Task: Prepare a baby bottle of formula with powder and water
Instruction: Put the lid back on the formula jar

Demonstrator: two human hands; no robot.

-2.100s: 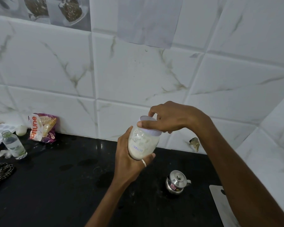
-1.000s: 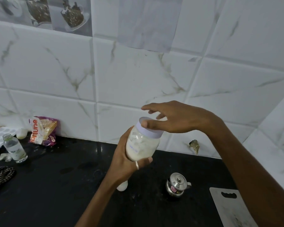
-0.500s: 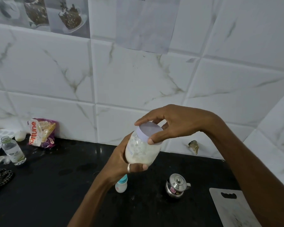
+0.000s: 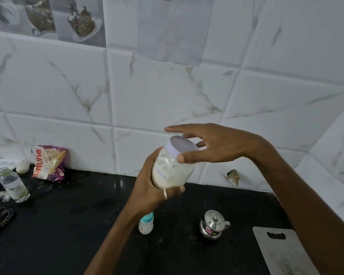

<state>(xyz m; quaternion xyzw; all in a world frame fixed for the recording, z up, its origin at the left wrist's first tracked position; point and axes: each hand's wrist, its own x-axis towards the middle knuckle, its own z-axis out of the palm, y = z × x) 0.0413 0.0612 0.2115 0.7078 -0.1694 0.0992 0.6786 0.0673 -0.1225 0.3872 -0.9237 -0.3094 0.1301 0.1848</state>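
Head | jar (image 4: 172, 171): clear, white powder inside, lavender lid (image 4: 182, 144) on, tilted

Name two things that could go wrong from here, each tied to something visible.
The left hand grips the powder jar tilted; once its lid comes off, powder may spill.
The baby bottle stands on the counter close by the left forearm; lowering that arm could knock it over.

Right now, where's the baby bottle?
Head view: the baby bottle sits on the black counter, low centre, just below the left hand that grips the powder jar, with the small steel pot to its right.
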